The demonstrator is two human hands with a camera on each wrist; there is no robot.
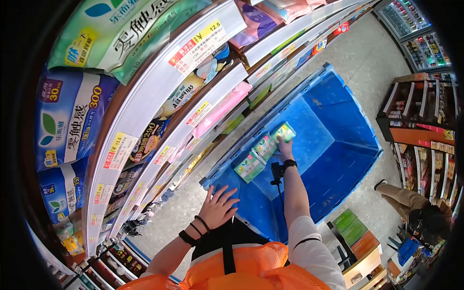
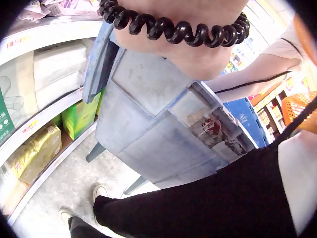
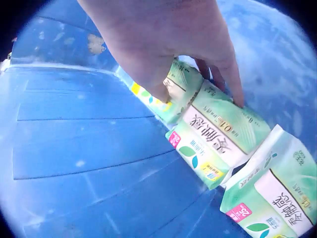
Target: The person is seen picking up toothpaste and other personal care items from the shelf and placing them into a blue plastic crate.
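Green-and-white soft plastic packs, three in a row, lie inside a large blue plastic crate, along its left wall. The far pack is under the right hand; the middle pack and the near pack follow it end to end, so the row's long axis runs parallel to the crate wall, from near-left to far-right. In the right wrist view the printed faces of the packs are turned up and the packs touch one another on the blue crate floor.

The crate stands on a grey speckled floor in a shop aisle. White shelving with yellow and red price tags rises at left, stocked with blue, green and pink packs. Further shelves stand at far right.

The right hand reaches into the crate, fingers curled over the far pack, gripping it. The left hand rests flat, fingers spread, on the crate's near rim.
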